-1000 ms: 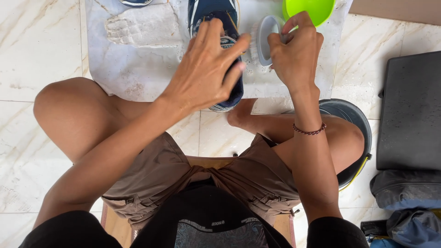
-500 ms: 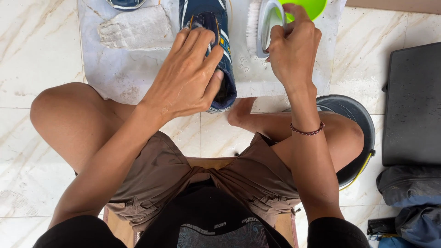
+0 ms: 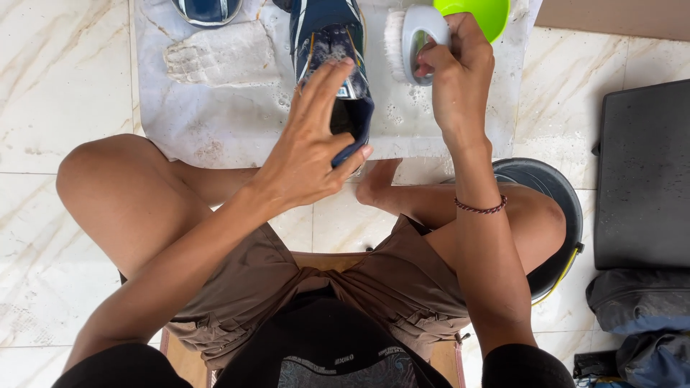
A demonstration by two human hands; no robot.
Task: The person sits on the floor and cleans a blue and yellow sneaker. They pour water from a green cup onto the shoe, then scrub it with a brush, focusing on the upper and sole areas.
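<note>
A navy blue sneaker [image 3: 332,43] lies in the upper middle of the frame, toe pointing toward the top edge, its upper flecked with white suds. The left hand [image 3: 313,147] rests over the shoe's heel opening, fingers spread and reaching up along the tongue, the thumb hooked at the heel rim, so it steadies the shoe with a loose, fairly wide grasp. Just to the right of the shoe, the right hand [image 3: 456,75] is closed around the handle of a white scrub brush [image 3: 413,39], its bristles facing left toward the sneaker's side and just beside it. A dark beaded bracelet [image 3: 480,208] circles the right wrist.

The shoe sits on a wet white cloth mat [image 3: 215,122] spread on the marble tile floor [image 3: 50,86]. On the mat's upper left lies a soapy white glove [image 3: 219,54], and above it the edge of a second navy shoe [image 3: 207,10]. A lime-green bowl [image 3: 476,13] stands at the top edge, right behind the brush. A black bucket [image 3: 553,208] sits under the right knee at middle right, and a black case [image 3: 643,179] lies at the far right.
</note>
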